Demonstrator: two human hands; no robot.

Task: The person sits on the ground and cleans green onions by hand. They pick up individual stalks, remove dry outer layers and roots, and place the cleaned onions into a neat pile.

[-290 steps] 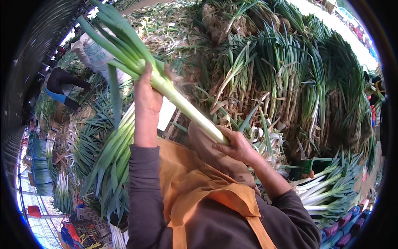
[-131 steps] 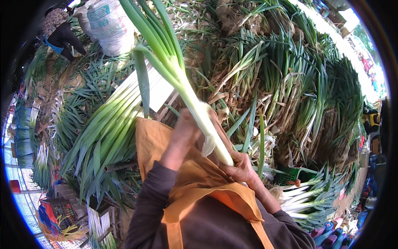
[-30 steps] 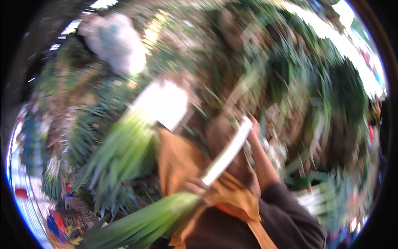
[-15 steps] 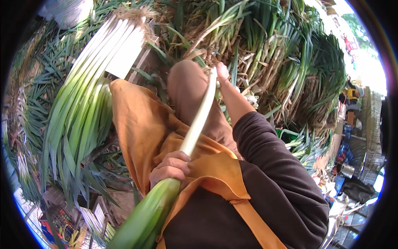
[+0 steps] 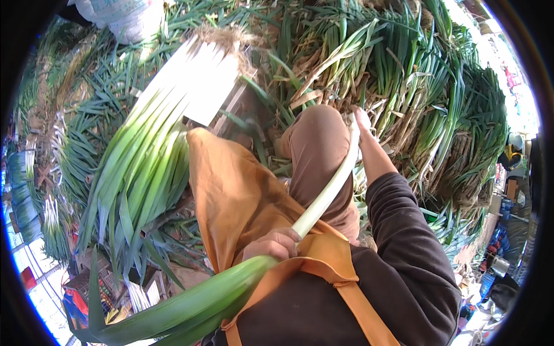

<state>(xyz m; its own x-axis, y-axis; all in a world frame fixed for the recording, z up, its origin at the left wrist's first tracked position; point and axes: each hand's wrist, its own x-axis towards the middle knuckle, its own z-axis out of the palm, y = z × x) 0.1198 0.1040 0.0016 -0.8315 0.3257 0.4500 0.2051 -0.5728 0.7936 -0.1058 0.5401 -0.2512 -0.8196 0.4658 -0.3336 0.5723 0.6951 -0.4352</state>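
A long leek [image 5: 330,195] slants across my lap, its white stem up and to the right and its green leaves down to the left. My left hand [image 5: 274,244] is wrapped round it where white turns to green. At the far, root end of the stem, my right hand [image 5: 362,120] is closed against the leek beside my knee; its fingertips are partly hidden. Left of my lap lies a bundle of trimmed leeks [image 5: 151,124], their roots pointing away and their leaves hanging toward me.
A large heap of untrimmed leeks [image 5: 415,86] with dry outer leaves lies ahead and to the right. Cut green leaves [image 5: 115,86] cover the ground at left, near a white sack [image 5: 134,22]. Smaller leek bundles [image 5: 53,230] stand at far left, with a crate [image 5: 89,291] below.
The view has shifted, so surroundings sit farther right and lower. The leek's green end has swung out to the left. Both hands keep their places on the leek.
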